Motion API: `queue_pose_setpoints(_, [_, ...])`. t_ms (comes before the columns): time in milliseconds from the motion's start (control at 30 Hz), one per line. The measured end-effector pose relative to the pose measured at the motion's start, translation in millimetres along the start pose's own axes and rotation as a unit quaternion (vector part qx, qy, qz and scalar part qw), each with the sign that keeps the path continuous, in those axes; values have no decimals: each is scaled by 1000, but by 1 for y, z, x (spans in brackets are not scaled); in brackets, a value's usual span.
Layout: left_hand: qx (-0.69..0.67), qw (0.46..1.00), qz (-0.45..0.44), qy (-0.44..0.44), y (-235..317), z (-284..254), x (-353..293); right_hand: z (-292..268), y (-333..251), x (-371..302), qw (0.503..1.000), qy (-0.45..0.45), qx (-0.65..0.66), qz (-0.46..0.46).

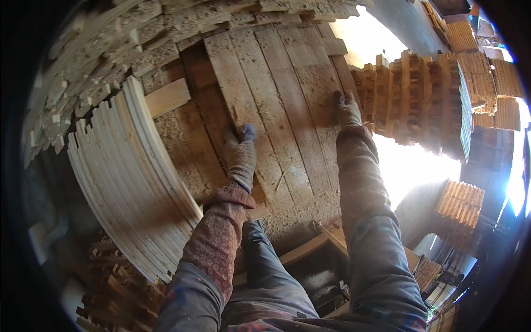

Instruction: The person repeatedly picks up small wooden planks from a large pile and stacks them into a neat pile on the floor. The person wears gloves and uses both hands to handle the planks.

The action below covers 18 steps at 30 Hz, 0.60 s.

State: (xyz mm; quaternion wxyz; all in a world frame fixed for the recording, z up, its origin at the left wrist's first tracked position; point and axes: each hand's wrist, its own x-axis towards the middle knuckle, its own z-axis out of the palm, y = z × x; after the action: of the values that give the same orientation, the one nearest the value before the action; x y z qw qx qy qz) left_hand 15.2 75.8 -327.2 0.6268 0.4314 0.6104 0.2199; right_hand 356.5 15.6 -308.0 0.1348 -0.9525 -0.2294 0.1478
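Observation:
Several wide wooden boards [276, 94] lie side by side in front of me, dusted with sawdust. My left hand [241, 152], in a knit work glove with a blue thumb tip, is closed at the left edge of these boards; its other fingers are partly hidden. On the opposite side, my gloved right hand [349, 110] grips the right edge of the boards, thumb and a finger showing. More boards, darker ones [193, 133], lie beneath on the left. A short light wood piece [168, 98] rests across them.
A stack of long pale slats [133, 177] stands close on the left. Rough stacked lumber [105, 61] rises at the far left. Piled wood [409, 99] stands to the right, beside brightly lit floor. A wooden frame rail [304, 249] runs close to my legs.

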Motion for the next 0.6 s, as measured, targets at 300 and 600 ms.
queue_pose_setpoints(300, [-176, 981, 14, 78, 6, 11, -70, -34, 55, -42, 878, -163, 451, 9])
queue_pose_setpoints(600, [-92, 978, -178, -61, 26, 65, -37, -29, 4, -33, 751, -392, 532, 23])
